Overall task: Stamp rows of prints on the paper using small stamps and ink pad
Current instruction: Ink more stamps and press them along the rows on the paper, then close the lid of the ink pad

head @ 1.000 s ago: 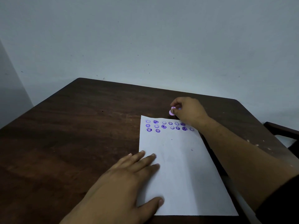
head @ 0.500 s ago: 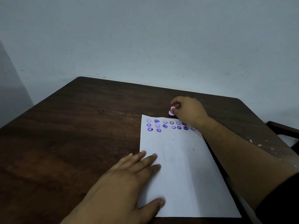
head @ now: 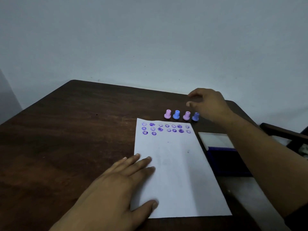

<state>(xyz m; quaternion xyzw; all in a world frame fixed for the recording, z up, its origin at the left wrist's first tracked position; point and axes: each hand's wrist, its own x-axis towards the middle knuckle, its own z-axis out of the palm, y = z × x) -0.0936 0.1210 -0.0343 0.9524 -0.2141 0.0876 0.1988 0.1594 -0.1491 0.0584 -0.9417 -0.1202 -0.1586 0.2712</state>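
Observation:
A white sheet of paper (head: 176,172) lies on the dark wooden table (head: 75,130), with rows of purple smiley prints (head: 166,128) along its top. Just beyond the paper's top edge stand several small stamps in a row: a pink stamp (head: 167,114), a blue stamp (head: 176,114), a second pink stamp (head: 186,115) and a second blue stamp (head: 195,116). My right hand (head: 208,104) hovers above the right end of the row, fingers apart and empty. My left hand (head: 115,185) lies flat on the paper's lower left part. An open ink pad (head: 223,159) sits right of the paper, partly hidden by my right forearm.
The ink pad's pale lid (head: 215,139) lies folded back behind the dark pad. A dark chair arm (head: 283,132) shows past the table's right edge. A grey wall (head: 150,39) rises right behind the table.
My right hand has let go of the pink stamp and risen up and to the right, uncovering the row of stamps and the ink pad. My left hand stays on the paper.

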